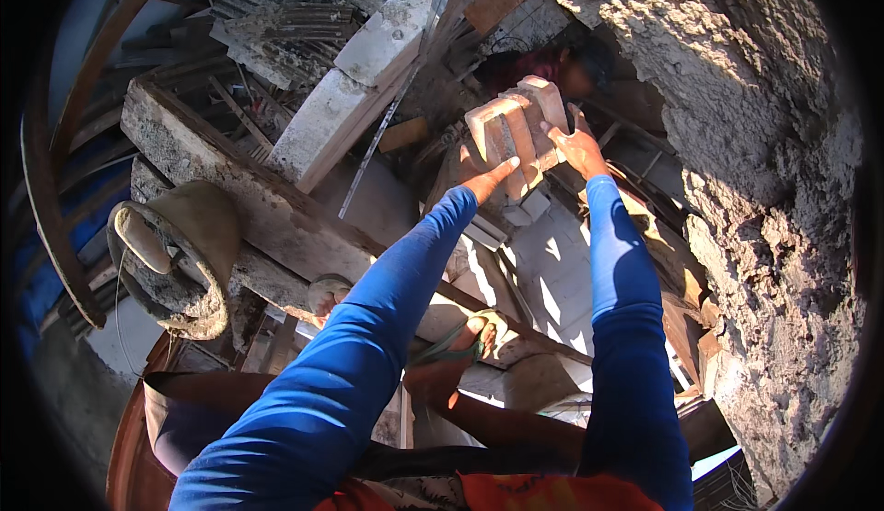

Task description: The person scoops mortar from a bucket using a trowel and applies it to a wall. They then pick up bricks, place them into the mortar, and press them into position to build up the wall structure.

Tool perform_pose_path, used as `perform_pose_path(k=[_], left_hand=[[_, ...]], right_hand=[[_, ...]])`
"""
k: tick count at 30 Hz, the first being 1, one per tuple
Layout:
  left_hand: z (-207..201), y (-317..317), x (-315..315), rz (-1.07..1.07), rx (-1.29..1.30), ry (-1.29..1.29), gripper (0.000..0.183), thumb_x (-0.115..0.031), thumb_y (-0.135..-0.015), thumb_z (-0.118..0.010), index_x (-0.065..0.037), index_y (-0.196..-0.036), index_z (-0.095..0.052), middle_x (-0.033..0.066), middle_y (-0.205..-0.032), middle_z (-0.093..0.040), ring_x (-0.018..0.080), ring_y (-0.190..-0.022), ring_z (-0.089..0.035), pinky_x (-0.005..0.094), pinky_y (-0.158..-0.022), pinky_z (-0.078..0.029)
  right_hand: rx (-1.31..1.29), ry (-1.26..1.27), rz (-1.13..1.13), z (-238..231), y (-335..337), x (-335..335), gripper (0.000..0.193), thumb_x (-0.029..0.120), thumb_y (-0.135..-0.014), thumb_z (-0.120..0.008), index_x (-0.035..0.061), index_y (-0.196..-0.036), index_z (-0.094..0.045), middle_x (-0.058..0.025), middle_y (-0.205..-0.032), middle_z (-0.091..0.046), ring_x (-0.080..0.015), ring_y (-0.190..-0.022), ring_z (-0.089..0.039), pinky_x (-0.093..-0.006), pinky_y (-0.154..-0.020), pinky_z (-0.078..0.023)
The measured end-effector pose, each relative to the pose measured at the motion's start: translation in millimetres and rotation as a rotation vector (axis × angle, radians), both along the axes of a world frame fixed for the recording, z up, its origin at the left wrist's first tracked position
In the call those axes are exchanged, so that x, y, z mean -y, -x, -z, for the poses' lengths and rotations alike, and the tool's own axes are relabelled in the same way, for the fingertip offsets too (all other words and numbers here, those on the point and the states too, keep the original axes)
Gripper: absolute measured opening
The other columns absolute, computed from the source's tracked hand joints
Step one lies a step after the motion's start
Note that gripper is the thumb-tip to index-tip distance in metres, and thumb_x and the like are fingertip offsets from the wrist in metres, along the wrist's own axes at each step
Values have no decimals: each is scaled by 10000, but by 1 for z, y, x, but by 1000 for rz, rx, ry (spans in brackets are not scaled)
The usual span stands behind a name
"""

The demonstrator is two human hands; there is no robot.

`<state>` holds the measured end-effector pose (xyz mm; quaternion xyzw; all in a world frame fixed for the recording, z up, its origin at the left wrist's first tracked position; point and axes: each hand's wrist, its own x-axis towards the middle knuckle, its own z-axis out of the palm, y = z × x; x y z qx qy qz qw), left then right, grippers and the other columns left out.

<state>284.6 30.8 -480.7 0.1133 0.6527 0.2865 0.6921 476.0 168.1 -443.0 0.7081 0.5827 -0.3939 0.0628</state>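
Overhead, left hand [488, 180] and right hand [578, 147] gripping two red bricks [516, 129] between open palms, rough mortar wall [764, 189] alongside

Mortar-caked bucket [175, 262] on plank [267, 207]

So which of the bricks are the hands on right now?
The reddish pair of bricks held up between the left hand and right hand; the pale blocks lie untouched on the planks.

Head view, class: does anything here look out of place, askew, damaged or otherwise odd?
Yes. The bricks between the left hand and right hand sit tilted and fanned apart, not squarely stacked. The mortar pan lies tipped on its side on the plank, crusted with dried mortar. The rough wall looks crumbly.
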Motion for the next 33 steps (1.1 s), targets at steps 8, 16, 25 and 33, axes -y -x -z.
perform_pose_path(k=[8, 16, 25, 33], left_hand=[[12, 2, -18, -231, -4, -131, 898, -274, -699, -914, -36, -1384, -384, 141, -1268, -592, 255, -1150, -604, 404, -979, -526], [-55, 35, 1, 21, -36, 56, 865, -471, -725, -854, 32, -1323, -483, 206, -1211, -645, 296, -1098, -651, 381, -974, -508], [-186, 83, 20, 189, -528, -49, 828, -548, -709, -820, -26, -1287, -538, 198, -1198, -677, 322, -1139, -655, 407, -973, -502], [-307, 155, 27, 564, -891, 60, 1097, -764, -711, -659, -77, -1496, -320, 232, -1299, -578, 425, -1153, -617, 515, -963, -499]], right_hand=[[-280, 20, 261, 54, -3, 26, 523, 308, -876, -781, 3, -1252, -582, -93, -1083, -666, -169, -942, -616, -320, -802, -508], [-296, -184, 110, -19, 28, 47, 462, 331, -887, -742, -35, -1143, -625, -178, -1069, -695, -271, -978, -659, -380, -889, -489], [-383, -84, 165, -134, 68, 86, 362, 303, -937, -690, -20, -1092, -643, -134, -995, -701, -205, -897, -639, -365, -814, -501], [-642, -33, 375, -185, 144, 148, 450, 346, -976, -649, -48, -1189, -604, -147, -1074, -679, -219, -988, -606, -367, -892, -477]])
